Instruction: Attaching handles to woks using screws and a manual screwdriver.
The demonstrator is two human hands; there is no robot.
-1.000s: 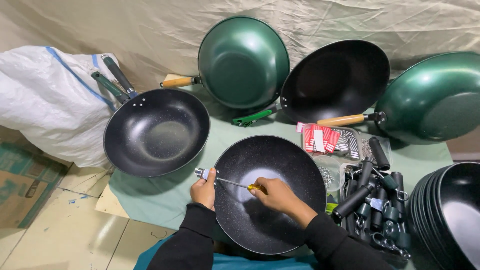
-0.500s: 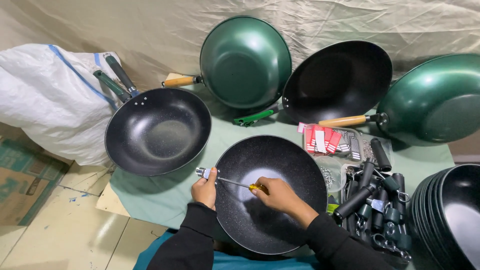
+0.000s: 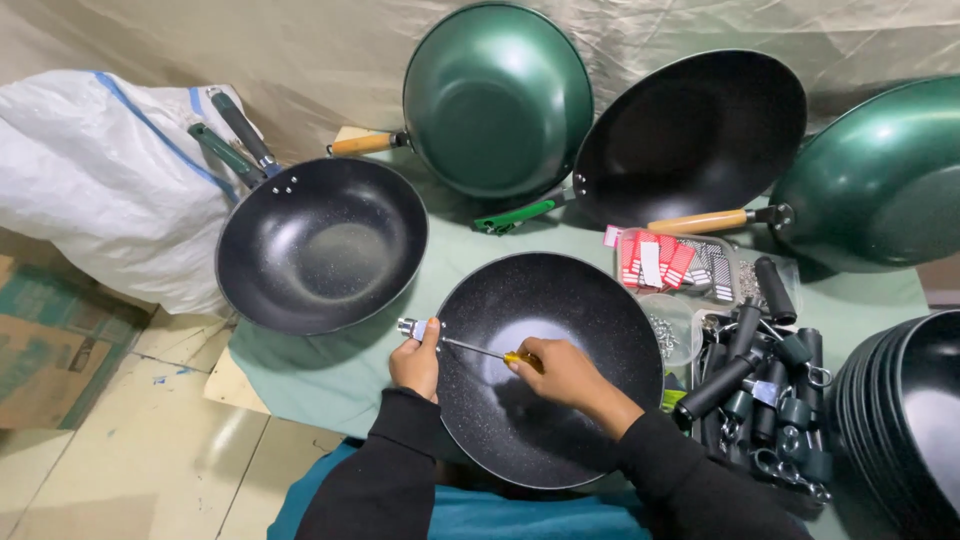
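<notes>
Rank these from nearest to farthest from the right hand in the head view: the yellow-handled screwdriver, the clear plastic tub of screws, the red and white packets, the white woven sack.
1. Yellow-handled screwdriver: gripped in the right hand.
2. Clear plastic tub of screws: just right of it, beside the pan.
3. Red and white packets: farther up and right.
4. White woven sack: far left.

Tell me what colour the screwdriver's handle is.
Yellow-orange; the thin metal screwdriver sits in the right hand, head view.

A cookware assembly workshop: many woks (image 3: 498, 98), loose handles (image 3: 760, 390), screws (image 3: 668, 335).
</notes>
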